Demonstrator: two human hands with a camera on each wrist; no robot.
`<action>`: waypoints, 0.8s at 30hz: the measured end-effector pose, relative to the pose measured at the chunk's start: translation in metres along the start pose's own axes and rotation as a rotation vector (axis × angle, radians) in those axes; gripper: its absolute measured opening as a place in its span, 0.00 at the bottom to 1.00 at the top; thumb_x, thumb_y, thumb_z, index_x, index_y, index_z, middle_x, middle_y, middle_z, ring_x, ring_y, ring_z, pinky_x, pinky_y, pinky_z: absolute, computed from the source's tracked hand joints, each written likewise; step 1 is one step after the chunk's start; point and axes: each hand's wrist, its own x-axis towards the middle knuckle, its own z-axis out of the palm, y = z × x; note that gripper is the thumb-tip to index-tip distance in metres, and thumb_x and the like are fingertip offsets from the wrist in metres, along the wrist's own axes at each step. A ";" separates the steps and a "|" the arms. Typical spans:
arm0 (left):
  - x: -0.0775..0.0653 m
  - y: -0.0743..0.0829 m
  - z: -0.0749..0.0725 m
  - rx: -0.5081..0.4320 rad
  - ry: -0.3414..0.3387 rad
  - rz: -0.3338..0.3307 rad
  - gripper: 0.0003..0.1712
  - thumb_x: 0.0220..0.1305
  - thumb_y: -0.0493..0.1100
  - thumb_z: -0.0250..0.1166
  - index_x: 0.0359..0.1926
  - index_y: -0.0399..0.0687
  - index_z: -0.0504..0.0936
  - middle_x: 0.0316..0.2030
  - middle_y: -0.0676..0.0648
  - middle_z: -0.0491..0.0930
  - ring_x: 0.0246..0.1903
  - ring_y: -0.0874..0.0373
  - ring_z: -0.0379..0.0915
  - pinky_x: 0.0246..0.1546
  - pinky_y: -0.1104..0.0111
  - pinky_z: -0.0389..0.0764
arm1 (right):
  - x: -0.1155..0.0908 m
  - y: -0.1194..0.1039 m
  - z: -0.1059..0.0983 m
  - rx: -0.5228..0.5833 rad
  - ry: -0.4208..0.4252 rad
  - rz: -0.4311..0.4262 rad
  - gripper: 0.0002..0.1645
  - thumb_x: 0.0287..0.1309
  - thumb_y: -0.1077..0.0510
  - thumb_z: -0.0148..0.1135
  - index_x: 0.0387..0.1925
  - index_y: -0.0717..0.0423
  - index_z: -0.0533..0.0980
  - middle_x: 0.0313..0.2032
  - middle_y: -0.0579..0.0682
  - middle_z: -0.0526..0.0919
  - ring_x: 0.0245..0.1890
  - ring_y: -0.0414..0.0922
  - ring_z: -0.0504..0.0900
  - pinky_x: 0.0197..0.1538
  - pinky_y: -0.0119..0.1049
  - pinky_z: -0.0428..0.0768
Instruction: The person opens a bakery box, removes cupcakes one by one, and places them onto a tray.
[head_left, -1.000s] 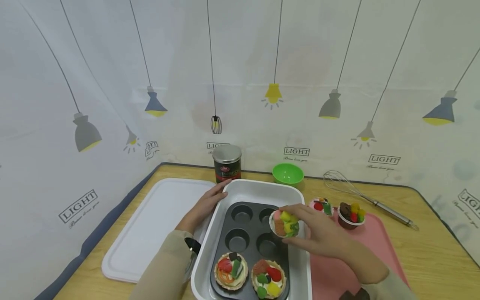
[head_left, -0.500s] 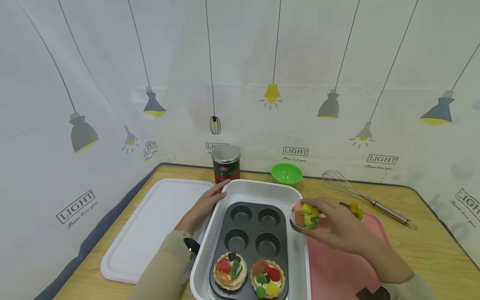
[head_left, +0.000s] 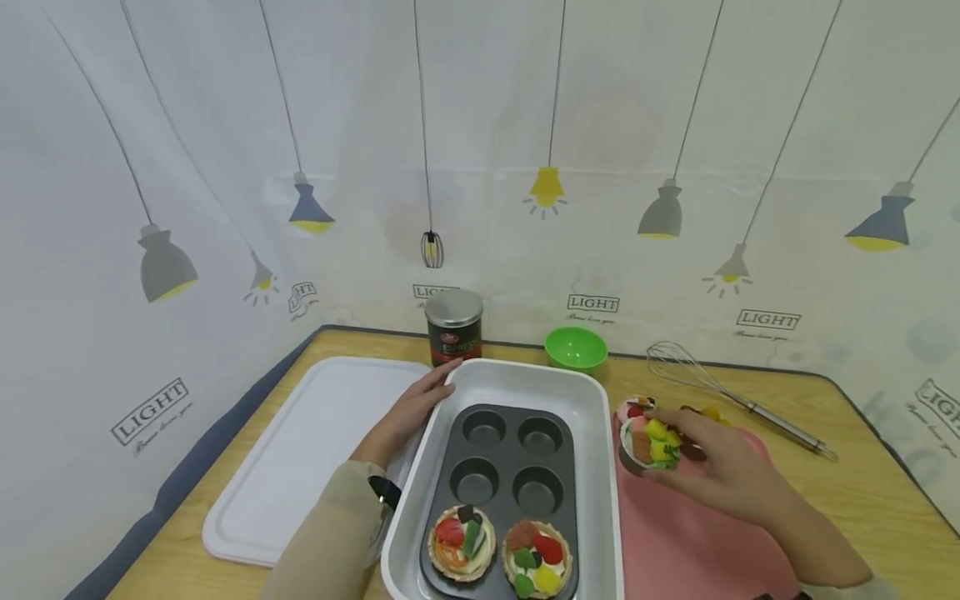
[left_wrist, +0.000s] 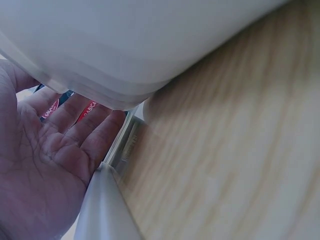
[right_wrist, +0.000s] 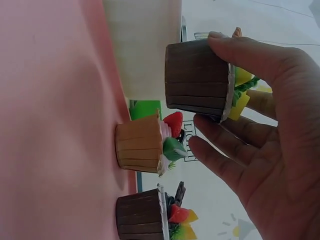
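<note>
My right hand (head_left: pixel 723 471) pinches a cupcake (head_left: pixel 656 443) in a dark brown wrapper, topped with yellow fruit pieces. In the right wrist view the thumb and fingertips hold it above the pink tray (right_wrist: pixel 50 120). Behind it stand a tan-wrapped cupcake (right_wrist: pixel 140 145) with a strawberry and a dark-wrapped cupcake (right_wrist: pixel 141 214) with fruit. My left hand (head_left: pixel 408 412) rests against the left side of the white baking dish (head_left: pixel 611 500), its fingers extended. In the dish lies a dark muffin tin (head_left: pixel 508 450), with two fruit-topped tarts (head_left: pixel 461 542) in its front cups.
A white board (head_left: pixel 315 450) lies to the left. At the back stand a coffee can (head_left: pixel 454 329) and a green bowl (head_left: pixel 576 348). A whisk (head_left: pixel 750 406) lies at the back right. A printed curtain (head_left: pixel 480 125) hangs behind the table.
My right hand has carried the yellow-topped cupcake from over the muffin tin rightward, past the dish's rim, to over the pink tray. My left hand has stayed put.
</note>
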 end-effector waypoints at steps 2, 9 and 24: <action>0.000 0.000 0.000 0.006 0.004 -0.002 0.30 0.78 0.50 0.53 0.77 0.64 0.61 0.76 0.49 0.58 0.74 0.47 0.53 0.70 0.43 0.56 | -0.001 0.002 0.001 -0.016 -0.011 0.003 0.38 0.48 0.48 0.81 0.60 0.53 0.75 0.46 0.37 0.81 0.41 0.33 0.79 0.40 0.34 0.83; 0.000 -0.003 -0.001 0.015 0.022 -0.040 0.30 0.76 0.53 0.54 0.76 0.69 0.63 0.76 0.51 0.58 0.75 0.47 0.50 0.70 0.41 0.53 | -0.005 0.008 0.003 -0.055 -0.105 0.054 0.38 0.49 0.40 0.78 0.60 0.48 0.77 0.52 0.41 0.83 0.47 0.38 0.81 0.45 0.44 0.82; 0.000 0.002 -0.001 0.008 0.002 -0.013 0.30 0.77 0.50 0.53 0.77 0.64 0.61 0.76 0.49 0.56 0.75 0.47 0.49 0.71 0.44 0.55 | -0.009 0.023 0.008 -0.064 -0.145 0.106 0.41 0.49 0.36 0.76 0.62 0.49 0.77 0.56 0.46 0.83 0.53 0.50 0.81 0.53 0.54 0.79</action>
